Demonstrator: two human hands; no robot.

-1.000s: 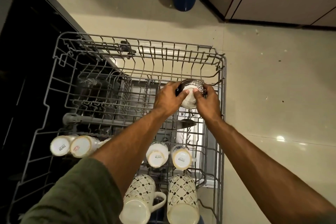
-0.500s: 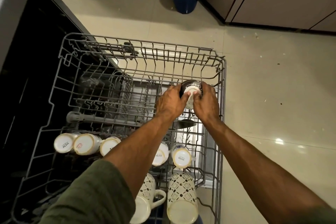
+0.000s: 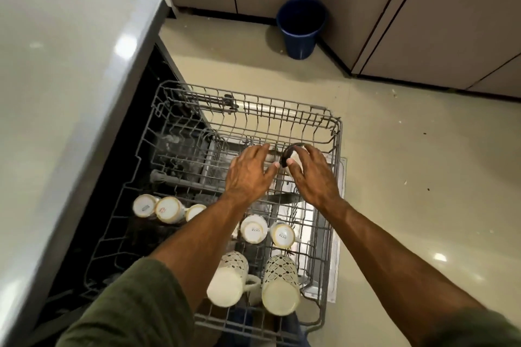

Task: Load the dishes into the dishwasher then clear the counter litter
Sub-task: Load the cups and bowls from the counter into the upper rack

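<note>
Seating the bowl [image 3: 290, 155] tilted at the rack [image 3: 335, 132] far edge for draining, we spread both hands' [image 3: 248, 175] [image 3: 313, 175] fingers wide, barely touching it.

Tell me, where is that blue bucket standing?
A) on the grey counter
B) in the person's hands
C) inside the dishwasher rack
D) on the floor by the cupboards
D: the blue bucket stands on the floor in the corner where the cupboards meet, well beyond the rack and away from both hands.

Head camera looks steeply down, close above the pulled-out dishwasher rack [image 3: 335, 132].
</note>
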